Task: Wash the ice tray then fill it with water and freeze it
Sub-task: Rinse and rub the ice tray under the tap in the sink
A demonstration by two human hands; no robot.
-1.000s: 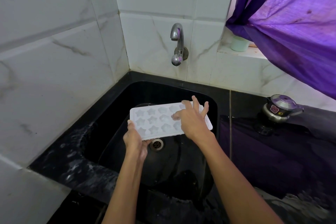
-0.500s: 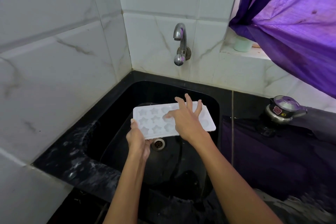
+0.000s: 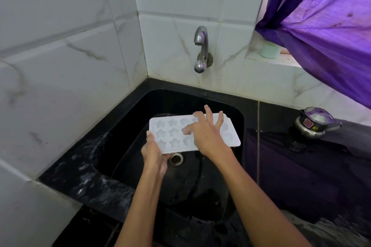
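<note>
White plastic, moulded with star-shaped and rounded cavities, the ice tray (image 3: 172, 132) is held roughly level above the black sink (image 3: 230, 106), over the steel drain (image 3: 176, 159). The left hand (image 3: 153, 151) grips the tray's near left corner, thumb lying on the top rim and the remaining fingers curled underneath. The right hand (image 3: 206, 136) lies across the tray's middle with its fingers spread and mostly straight; the thumb and forefinger bend down onto the cavities, touching the surface rather than closing round anything. The tray's right end juts out past that hand, towards the sink's right wall.

On the white marbled tiles (image 3: 70, 56) behind the basin sits a chrome tap (image 3: 201, 50), its spout pointing down; no stream of water shows under it. Wet splashes shine on the black counter (image 3: 84, 176) left of the sink. To the right, a small steel pot with a lid (image 3: 313, 122) stands on the counter. A purple curtain (image 3: 325, 26) hangs at the upper right, and a pale green cup (image 3: 270, 50) rests on the ledge beneath it.
</note>
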